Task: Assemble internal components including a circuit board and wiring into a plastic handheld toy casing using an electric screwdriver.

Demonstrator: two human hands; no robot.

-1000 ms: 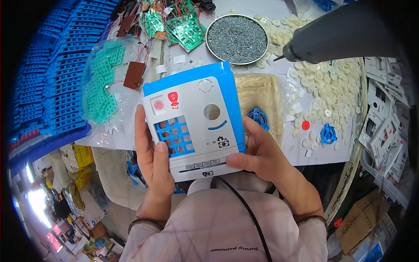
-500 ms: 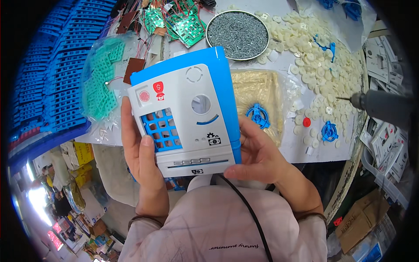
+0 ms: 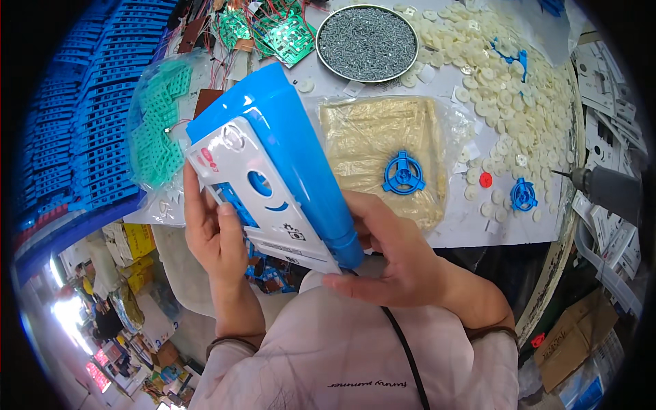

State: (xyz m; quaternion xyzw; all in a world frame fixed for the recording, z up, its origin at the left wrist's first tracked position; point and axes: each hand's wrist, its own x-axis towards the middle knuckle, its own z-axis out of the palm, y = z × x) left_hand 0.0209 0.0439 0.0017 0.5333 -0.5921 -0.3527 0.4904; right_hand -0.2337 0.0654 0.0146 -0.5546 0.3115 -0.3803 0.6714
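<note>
Between my hands, above the table's front edge, is a blue plastic housing (image 3: 301, 147) with a white front panel (image 3: 249, 181). The panel carries a round hole, a blue grid window and small printed symbols. My left hand (image 3: 213, 232) grips the panel's left edge, thumb on the front. On the lower right corner, my right hand (image 3: 393, 256) has its thumb at the front and its fingers around the blue side. The piece is tilted, so its blue side wall faces up. Behind it, a blue three-spoked ring (image 3: 404, 173) lies on a wrapped tan bundle (image 3: 362, 123).
A round tray of screws (image 3: 367, 44) stands at the back, beside many cream plastic discs (image 3: 506, 102). An electric screwdriver (image 3: 608, 186) points in from the right. Blue parts (image 3: 102, 102) are stacked left, near bagged green grids (image 3: 160, 119) and circuit boards (image 3: 287, 34).
My hands have turned the housing, so the white panel now faces more to the left and more of the blue side shows. Both hands keep their hold.
</note>
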